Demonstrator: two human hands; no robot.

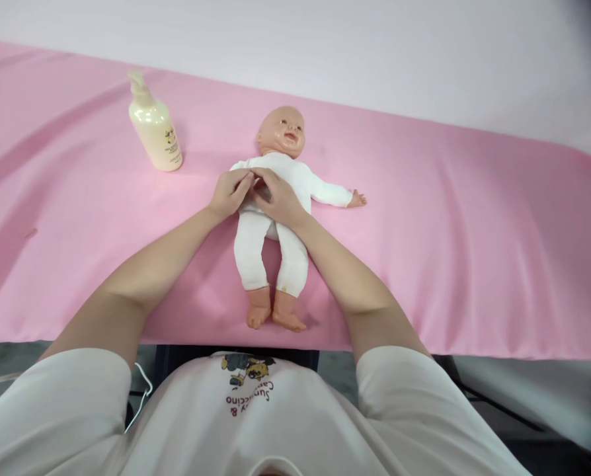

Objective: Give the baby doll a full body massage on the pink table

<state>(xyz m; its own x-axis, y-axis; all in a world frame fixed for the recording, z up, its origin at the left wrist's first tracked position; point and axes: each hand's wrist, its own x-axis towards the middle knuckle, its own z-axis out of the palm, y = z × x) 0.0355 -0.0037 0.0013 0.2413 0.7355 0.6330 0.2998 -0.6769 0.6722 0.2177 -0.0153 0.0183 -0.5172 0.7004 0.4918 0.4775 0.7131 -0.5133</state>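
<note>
A baby doll point(275, 248) in a white one-piece suit lies on its back on the pink cloth point(449, 231), head away from me, feet toward me. My left hand point(231, 193) and my right hand point(275, 197) meet on the doll's chest. Both have their fingers curled and pinched together on the white suit fabric. The doll's one arm stretches out to the right; the other arm is hidden under my left hand.
A cream pump bottle point(154, 125) stands upright on the cloth to the left of the doll's head. The pink cloth covers a long table whose front edge runs just beyond the doll's feet. A white cable point(141, 390) hangs below the table.
</note>
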